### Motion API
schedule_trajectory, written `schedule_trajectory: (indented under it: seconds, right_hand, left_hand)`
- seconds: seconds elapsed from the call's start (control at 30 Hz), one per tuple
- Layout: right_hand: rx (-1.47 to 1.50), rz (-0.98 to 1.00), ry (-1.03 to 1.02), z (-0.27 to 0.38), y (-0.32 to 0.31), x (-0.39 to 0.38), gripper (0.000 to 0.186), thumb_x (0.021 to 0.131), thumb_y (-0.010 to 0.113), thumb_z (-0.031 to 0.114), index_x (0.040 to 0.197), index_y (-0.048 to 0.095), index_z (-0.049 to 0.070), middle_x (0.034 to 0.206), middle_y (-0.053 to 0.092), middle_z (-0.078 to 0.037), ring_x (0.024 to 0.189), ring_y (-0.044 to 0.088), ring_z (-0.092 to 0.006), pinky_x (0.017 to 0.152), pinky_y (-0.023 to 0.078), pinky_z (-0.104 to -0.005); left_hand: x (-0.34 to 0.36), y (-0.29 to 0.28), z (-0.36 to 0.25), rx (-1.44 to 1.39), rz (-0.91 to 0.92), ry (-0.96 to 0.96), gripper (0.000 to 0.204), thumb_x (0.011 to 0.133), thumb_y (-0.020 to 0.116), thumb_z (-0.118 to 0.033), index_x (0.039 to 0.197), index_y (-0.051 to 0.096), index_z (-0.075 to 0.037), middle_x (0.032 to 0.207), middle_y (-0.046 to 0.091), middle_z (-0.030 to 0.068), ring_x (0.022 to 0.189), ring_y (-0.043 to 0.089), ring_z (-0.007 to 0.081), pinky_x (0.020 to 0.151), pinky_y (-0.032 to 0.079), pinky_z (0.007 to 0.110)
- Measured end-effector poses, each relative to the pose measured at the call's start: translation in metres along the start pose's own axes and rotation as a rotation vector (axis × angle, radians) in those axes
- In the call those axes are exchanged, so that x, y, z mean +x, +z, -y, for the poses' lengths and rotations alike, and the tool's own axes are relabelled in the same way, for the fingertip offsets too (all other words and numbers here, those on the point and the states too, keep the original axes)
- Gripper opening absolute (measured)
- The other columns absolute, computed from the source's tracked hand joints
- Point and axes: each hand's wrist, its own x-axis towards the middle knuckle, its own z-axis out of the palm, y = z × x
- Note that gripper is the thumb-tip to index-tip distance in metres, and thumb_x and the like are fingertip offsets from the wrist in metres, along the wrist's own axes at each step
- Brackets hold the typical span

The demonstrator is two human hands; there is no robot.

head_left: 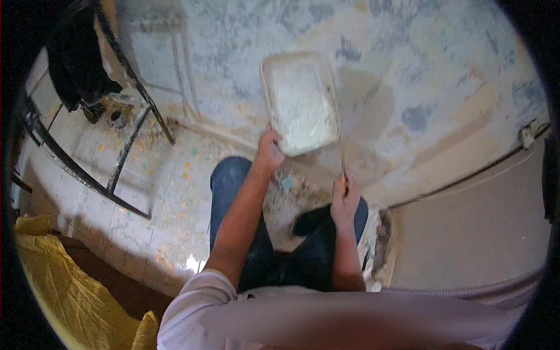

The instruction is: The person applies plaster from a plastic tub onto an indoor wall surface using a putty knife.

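A shallow rectangular tray (265, 87) with rounded corners is held out in front of the wall, and white wet paste (300, 116) covers much of its inside. My left hand (269, 150) is closed around the tray's lower left corner. Just right of and below the tray, my right hand (346, 201) grips a thin tool with a wooden-looking handle (345, 184). The tool's narrow shaft or edge-on blade points up beside the tray's lower right corner. Its exact kind cannot be made out, nor whether it touches the rim.
The patchy, partly coated wall (431, 70) rises close ahead. At left stands a dark metal frame (125, 151) with black cloth (76, 58) hanging by it and a small cup (118, 119) beyond. Scraps litter the tiled floor (134, 227). Yellow sheeting (70, 286) lies lower left.
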Motion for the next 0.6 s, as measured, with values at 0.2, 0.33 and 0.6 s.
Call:
schedule_trajectory:
  seconds: [0.2,0.33,0.6]
  right_hand:
    - [-0.320,0.269,0.011,0.018,0.013,0.008,0.051,0.077,0.055,0.001,0.127,0.054,0.014,0.082,0.051,-0.014,0.075,0.055,-0.0320,0.068,0.047,-0.0388]
    - [-0.287,0.269,-0.031,0.008,0.017,-0.008,0.051,0.077,0.055,0.000,0.127,0.054,0.013,0.080,0.052,-0.013,0.072,0.055,-0.0316,0.066,0.047,-0.0401]
    - [-0.083,0.384,0.082,-0.004,-0.001,-0.028,0.043,0.079,0.058,0.002,0.122,0.058,0.009,0.079,0.057,-0.012,0.067,0.054,-0.0278,0.063,0.045,-0.0365]
  left_hand:
    - [0.007,-0.009,-0.001,-0.062,0.071,-0.149,0.075,0.062,0.046,-0.007,0.136,0.034,-0.004,0.127,0.049,0.0145,0.117,0.049,0.0329,0.101,0.039,0.047]
    - [0.001,0.001,-0.004,0.049,0.021,-0.083,0.071,0.064,0.047,-0.011,0.132,0.037,0.003,0.127,0.049,0.0200,0.117,0.049,0.0367,0.103,0.037,0.050]
    - [0.004,0.000,-0.009,0.068,-0.028,-0.069,0.073,0.063,0.048,-0.011,0.134,0.035,0.002,0.127,0.050,0.0185,0.117,0.049,0.0360,0.102,0.038,0.049]
